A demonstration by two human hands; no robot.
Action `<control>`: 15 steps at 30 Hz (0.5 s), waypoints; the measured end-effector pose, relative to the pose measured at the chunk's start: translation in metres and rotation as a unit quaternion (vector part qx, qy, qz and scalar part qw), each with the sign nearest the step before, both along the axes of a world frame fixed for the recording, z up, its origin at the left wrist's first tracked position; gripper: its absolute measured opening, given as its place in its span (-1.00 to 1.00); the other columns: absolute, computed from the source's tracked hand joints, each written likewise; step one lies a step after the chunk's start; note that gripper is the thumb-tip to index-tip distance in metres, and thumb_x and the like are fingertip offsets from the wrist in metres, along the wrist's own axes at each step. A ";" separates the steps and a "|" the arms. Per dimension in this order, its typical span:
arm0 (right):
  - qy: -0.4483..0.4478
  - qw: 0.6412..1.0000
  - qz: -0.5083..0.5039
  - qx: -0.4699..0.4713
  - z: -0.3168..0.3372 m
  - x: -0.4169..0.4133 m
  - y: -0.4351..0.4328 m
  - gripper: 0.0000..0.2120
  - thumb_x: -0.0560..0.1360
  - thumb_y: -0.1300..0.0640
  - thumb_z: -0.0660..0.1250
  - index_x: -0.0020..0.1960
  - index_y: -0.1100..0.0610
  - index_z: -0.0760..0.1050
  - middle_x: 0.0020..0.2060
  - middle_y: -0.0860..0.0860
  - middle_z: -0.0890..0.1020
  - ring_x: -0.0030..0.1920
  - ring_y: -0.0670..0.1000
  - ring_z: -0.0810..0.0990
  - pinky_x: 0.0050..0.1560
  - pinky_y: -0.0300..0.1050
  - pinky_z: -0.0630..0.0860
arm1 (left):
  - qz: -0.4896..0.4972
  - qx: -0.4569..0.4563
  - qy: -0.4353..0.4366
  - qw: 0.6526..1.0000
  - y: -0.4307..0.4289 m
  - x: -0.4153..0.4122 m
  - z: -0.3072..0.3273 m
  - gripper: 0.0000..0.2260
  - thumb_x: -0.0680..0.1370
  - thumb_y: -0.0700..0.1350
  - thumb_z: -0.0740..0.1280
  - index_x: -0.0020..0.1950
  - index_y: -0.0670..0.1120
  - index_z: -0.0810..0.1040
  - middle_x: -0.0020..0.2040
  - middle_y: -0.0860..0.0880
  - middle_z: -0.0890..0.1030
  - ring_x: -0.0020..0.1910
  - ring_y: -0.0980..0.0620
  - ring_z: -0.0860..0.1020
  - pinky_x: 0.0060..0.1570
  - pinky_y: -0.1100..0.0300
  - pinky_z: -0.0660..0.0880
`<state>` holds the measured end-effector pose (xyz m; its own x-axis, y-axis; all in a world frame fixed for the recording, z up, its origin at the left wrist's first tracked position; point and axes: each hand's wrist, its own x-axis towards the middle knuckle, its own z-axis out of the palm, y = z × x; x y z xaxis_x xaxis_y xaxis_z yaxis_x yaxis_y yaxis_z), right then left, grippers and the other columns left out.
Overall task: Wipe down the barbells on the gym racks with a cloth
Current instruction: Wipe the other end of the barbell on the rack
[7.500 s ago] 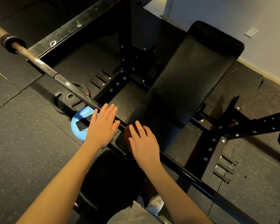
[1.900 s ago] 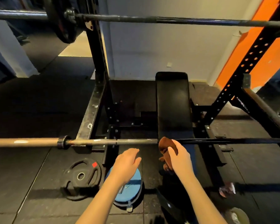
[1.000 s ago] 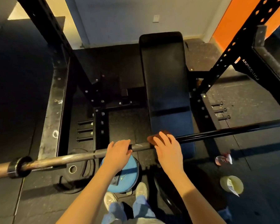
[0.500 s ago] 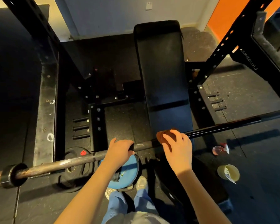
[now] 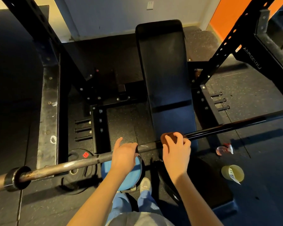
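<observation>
Barbell horizontal across rack, above bench. Left hand wrapped round shaft, thumb sticking out. Right hand just beside it, fingers curled, pressing brown cloth onto bar. Spray bottle on floor, right.

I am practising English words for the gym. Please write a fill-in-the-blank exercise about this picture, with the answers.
The right hand presses a brown ____ onto the barbell.
The left hand grips the barbell above a ____ weight plate.
A spray bottle lies beside a ____ cup.
Answers: cloth; blue; yellow.
</observation>
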<state>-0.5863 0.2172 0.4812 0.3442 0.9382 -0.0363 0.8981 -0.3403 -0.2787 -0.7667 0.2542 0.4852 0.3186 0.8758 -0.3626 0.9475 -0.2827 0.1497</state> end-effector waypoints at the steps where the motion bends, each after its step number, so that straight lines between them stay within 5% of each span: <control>1: 0.005 1.000 0.011 0.010 0.000 -0.011 -0.002 -0.69 0.47 0.11 0.44 0.20 0.07 0.59 0.25 0.12 0.50 0.15 0.21 0.46 0.05 0.04 0.52 | 0.000 0.005 0.003 1.000 -0.001 0.000 0.000 -0.76 0.63 0.02 0.20 0.27 0.02 0.46 0.08 0.07 0.61 0.12 0.07 0.54 0.48 0.04 -0.14; 5: -0.045 0.988 0.127 0.075 -0.004 -0.002 -0.007 -0.64 0.30 0.04 0.59 0.06 0.07 0.64 0.01 0.08 0.60 -0.07 0.14 0.57 -0.16 0.03 0.59 | -0.005 0.025 0.007 1.000 -0.002 0.000 0.002 -0.70 0.64 0.02 0.18 0.36 0.00 0.40 0.24 0.04 0.54 0.34 0.04 0.42 0.49 -0.03 -0.19; 9: -0.068 0.993 0.053 0.082 -0.017 0.026 0.003 -0.74 0.44 0.10 0.46 0.12 0.11 0.62 0.17 0.12 0.58 0.26 0.21 0.44 0.30 0.27 0.35 | 0.007 0.043 0.006 0.999 -0.017 -0.001 -0.006 -0.55 0.64 0.00 0.19 0.51 -0.07 0.23 0.47 -0.01 0.34 0.54 -0.04 0.15 0.48 -0.14 -0.14; 12: -0.046 0.995 0.069 0.063 -0.025 -0.010 0.001 -0.69 0.48 0.14 0.40 0.22 0.15 0.57 0.28 0.14 0.55 0.37 0.26 0.40 0.36 0.20 0.29 | -0.003 0.086 0.008 0.996 -0.030 -0.006 -0.017 -0.43 0.44 0.02 0.48 0.39 -0.15 0.46 0.34 -0.07 0.52 0.40 -0.12 0.41 0.36 -0.23 0.24; 15: -0.062 0.971 0.213 0.087 -0.020 -0.022 -0.007 -0.62 0.41 0.07 0.49 0.20 0.11 0.58 0.18 0.09 0.60 0.22 0.20 0.54 0.11 0.08 0.53 | -0.013 0.115 0.000 0.993 -0.032 -0.009 -0.022 -0.41 0.33 0.00 0.56 0.30 -0.17 0.55 0.24 -0.09 0.59 0.30 -0.15 0.51 0.32 -0.26 0.30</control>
